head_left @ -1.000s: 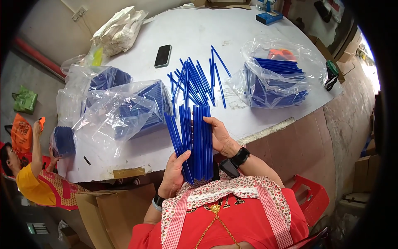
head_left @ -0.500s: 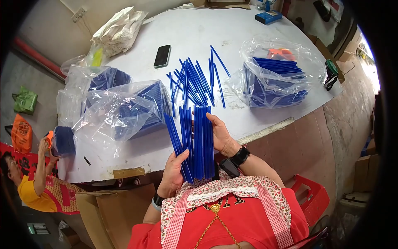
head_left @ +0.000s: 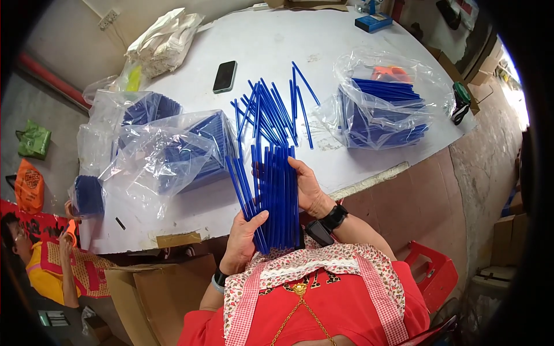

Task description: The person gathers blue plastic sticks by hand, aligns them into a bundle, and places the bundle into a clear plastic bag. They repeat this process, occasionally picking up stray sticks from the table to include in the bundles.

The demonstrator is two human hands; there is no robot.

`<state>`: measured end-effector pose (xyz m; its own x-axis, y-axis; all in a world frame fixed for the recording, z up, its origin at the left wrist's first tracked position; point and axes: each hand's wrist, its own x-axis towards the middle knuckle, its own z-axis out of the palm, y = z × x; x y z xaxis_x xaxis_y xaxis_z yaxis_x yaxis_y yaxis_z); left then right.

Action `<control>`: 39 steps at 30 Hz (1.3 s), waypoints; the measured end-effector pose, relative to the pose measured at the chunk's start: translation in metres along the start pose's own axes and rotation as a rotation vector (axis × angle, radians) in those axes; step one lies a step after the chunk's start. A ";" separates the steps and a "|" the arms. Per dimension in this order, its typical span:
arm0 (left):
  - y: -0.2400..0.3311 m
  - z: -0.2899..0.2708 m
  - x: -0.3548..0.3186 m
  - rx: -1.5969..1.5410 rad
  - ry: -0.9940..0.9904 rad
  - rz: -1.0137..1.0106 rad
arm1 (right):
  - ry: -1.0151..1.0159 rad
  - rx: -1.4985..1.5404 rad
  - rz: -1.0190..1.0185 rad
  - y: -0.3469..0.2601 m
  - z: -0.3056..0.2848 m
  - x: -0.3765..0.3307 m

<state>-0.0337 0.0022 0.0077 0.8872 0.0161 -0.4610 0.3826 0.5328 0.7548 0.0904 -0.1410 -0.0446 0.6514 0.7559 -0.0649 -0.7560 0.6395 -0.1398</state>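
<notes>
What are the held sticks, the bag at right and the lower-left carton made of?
Sticks: probably plastic, glossy; smooth blue surfaces with bright streaks.
Bag: likely thin plastic film, shiny; see-through, crinkled, with glints.
Carton: looks like cardboard, matte; brown, flat panels.

A phone lies inward of the table's far edge, a blue box near its far right corner, a white sack at its far left.

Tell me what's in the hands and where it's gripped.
A bundle of blue sticks: the left hand grips its lower left side, the right hand its upper right side.
</notes>
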 end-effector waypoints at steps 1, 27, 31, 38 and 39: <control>0.000 -0.001 0.000 -0.005 0.001 -0.001 | 0.001 0.000 0.000 0.000 0.000 0.000; -0.003 -0.011 0.005 -0.099 0.023 -0.007 | 0.160 -0.093 -0.019 0.008 -0.010 0.003; -0.006 -0.015 0.005 -0.105 0.030 -0.003 | 0.167 -0.089 -0.024 0.010 -0.005 0.001; -0.002 -0.013 0.002 -0.079 0.027 0.020 | 0.185 -0.092 -0.032 0.010 0.000 0.002; -0.001 -0.013 0.002 -0.077 0.022 0.025 | 0.212 -0.105 -0.035 0.011 0.004 0.002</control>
<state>-0.0362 0.0126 -0.0001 0.8899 0.0479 -0.4536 0.3390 0.5957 0.7281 0.0832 -0.1325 -0.0420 0.6846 0.6798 -0.2629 -0.7289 0.6385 -0.2471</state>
